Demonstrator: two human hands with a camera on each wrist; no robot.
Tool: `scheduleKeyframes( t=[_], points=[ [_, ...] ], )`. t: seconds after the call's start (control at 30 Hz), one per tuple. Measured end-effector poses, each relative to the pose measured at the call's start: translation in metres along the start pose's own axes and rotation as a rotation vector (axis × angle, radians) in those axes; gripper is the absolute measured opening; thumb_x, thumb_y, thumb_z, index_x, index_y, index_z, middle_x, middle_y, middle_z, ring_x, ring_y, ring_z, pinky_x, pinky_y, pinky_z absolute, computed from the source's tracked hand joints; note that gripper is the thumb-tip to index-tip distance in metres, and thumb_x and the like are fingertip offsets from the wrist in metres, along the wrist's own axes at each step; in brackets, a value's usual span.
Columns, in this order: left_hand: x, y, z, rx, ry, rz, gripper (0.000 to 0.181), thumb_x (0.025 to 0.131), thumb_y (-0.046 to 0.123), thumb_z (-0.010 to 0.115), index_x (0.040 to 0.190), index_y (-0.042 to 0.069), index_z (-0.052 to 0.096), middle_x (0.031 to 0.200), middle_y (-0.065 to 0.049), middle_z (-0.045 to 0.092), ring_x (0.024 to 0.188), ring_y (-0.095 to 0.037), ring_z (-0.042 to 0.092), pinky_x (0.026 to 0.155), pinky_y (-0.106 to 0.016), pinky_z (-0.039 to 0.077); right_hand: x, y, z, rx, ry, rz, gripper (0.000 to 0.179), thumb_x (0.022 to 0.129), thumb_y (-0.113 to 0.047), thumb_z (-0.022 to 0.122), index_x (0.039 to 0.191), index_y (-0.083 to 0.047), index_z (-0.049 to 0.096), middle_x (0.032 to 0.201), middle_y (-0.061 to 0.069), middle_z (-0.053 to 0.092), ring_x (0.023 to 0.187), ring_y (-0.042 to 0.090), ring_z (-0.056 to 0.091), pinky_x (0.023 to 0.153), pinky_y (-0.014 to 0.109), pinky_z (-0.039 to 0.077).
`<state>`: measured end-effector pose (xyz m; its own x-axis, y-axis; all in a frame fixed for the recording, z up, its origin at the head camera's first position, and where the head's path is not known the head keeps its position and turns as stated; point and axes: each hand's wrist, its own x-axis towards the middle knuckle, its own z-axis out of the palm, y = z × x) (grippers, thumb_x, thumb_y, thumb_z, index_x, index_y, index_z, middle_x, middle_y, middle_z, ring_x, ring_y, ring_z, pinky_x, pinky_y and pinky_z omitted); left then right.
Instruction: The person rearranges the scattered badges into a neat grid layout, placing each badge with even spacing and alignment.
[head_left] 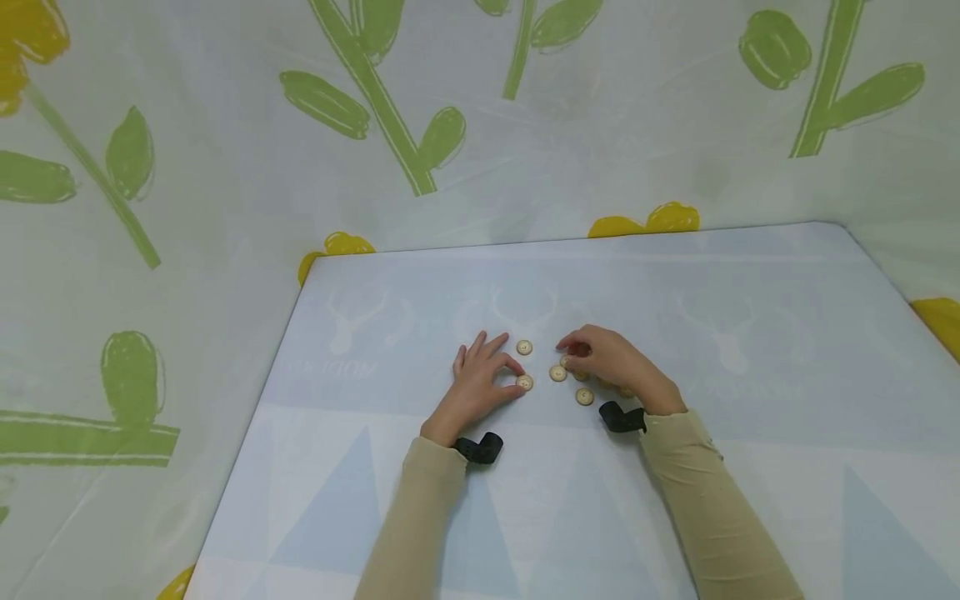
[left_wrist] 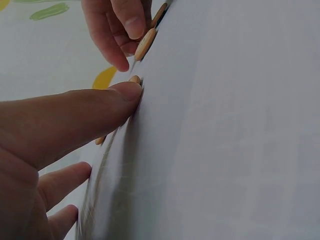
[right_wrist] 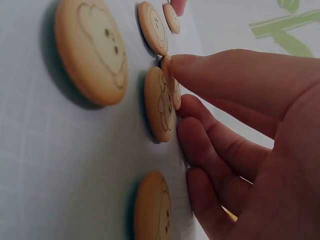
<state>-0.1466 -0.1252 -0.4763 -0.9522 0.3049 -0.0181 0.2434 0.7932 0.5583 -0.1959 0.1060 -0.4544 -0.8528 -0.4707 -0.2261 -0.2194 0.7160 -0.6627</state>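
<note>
Left hand (head_left: 474,387) of mine pinches one wooden button (head_left: 524,382) between thumb and forefinger, the other fingers spread over the table (head_left: 390,342). Just beyond that grip lies a loose button (head_left: 524,347). If I press one edge harder than the other, I think the pinched one could skid off and knock its neighbour. Further right, a flat button (head_left: 558,373) lies in the gap between my hands, close beside my right fingertips, where a small sideways twitch might nudge it. My right hand (head_left: 606,357) grasps another disc (head_left: 566,362) with thumb and forefinger; how firmly, I cannot tell, since the thumb hides part of it. Just beside that disc is a half-hidden button (right_wrist: 160,104), so a careless lift could drag or flip it. A near button (head_left: 584,397) sits toward me, apart from my fingers, and farthest right, beneath my hand, lies a shaded button (right_wrist: 151,210); dropping my palm or the black wrist piece (head_left: 621,417) could sweep either aside.
</note>
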Motion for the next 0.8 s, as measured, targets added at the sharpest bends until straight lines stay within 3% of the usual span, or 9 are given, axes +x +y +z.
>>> scheduleKeyframes(
  t=[0.8],
  points=[
    [0.0,0.0036,-0.0017,0.012,-0.01,-0.014,0.019,0.075,0.037,0.069,0.089,0.025,0.062,0.144,0.0,0.028,0.135,-0.026,0.004,0.102,-0.053,0.0,-0.0005,-0.003,-0.0013,-0.048,0.013,0.021,0.017,0.083,-0.02,0.063,0.097,-0.011,0.061,0.087,0.002,0.056,0.079,0.018,0.049,0.069,0.032,0.041]
  ],
)
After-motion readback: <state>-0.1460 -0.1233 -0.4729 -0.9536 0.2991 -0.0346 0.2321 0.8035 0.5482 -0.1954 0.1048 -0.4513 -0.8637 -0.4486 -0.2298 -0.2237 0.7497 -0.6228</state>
